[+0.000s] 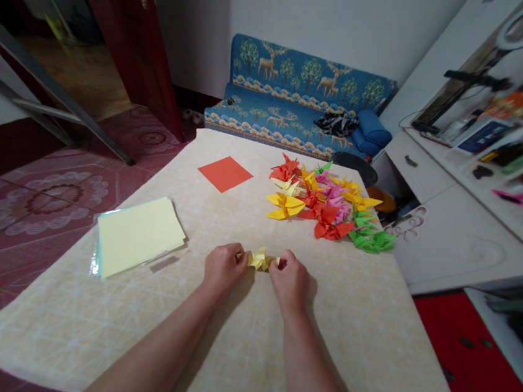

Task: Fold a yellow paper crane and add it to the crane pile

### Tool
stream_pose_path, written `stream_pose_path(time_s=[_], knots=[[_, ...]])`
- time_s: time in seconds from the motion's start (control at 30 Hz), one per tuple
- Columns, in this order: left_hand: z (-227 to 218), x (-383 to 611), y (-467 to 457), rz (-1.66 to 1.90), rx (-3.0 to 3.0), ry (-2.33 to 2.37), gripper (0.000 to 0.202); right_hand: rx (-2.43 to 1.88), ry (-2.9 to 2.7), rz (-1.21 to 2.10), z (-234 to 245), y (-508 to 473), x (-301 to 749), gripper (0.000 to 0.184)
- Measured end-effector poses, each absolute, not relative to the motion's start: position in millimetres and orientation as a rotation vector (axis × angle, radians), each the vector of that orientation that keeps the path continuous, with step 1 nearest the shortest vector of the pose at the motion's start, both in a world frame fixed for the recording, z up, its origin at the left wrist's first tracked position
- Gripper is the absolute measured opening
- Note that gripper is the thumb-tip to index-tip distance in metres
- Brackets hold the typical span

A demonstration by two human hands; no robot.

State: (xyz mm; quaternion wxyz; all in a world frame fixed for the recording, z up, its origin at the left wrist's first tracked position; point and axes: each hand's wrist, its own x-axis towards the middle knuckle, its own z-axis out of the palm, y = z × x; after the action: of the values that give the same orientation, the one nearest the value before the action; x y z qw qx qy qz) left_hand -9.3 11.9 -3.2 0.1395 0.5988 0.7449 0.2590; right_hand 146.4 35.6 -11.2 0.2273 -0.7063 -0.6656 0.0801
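A small pale yellow origami crane (260,259) is stretched between my two hands, just above or on the tablecloth. My left hand (226,268) pinches its left end, fingers closed. At the opposite end, my right hand (291,279) grips the paper the same way. The crane's middle shows folded points; its tips are hidden in my fingers. Beyond my right hand lies a pile of folded paper cranes (323,210) in red, orange, yellow, pink and green. An orange-red square sheet (225,173) lies flat farther back. To the left rests a stack of pale yellow paper (140,236) on a clear plastic sleeve.
A cream patterned cloth covers the table (345,329). Behind it stands a blue sofa (293,115) with deer designs. On the right is a white desk (465,211) crowded with items and a ring light. A red door (133,39) stands at the left.
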Motion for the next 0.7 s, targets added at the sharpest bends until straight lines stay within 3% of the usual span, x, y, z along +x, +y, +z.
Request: stream_pose_path(time_s=[0.23, 0.7], knots=[[-5.0, -14.4, 10.5, 0.994, 1.691, 1.970, 0.035, -1.821, -1.723, 0.343, -12.1, 34.2, 150.7, 0.010], [-9.7, -16.5, 13.1, 1.045, 1.573, 1.660, 0.035, -1.588, -1.442, 0.623, -18.0, 35.3, 155.0, 0.024]])
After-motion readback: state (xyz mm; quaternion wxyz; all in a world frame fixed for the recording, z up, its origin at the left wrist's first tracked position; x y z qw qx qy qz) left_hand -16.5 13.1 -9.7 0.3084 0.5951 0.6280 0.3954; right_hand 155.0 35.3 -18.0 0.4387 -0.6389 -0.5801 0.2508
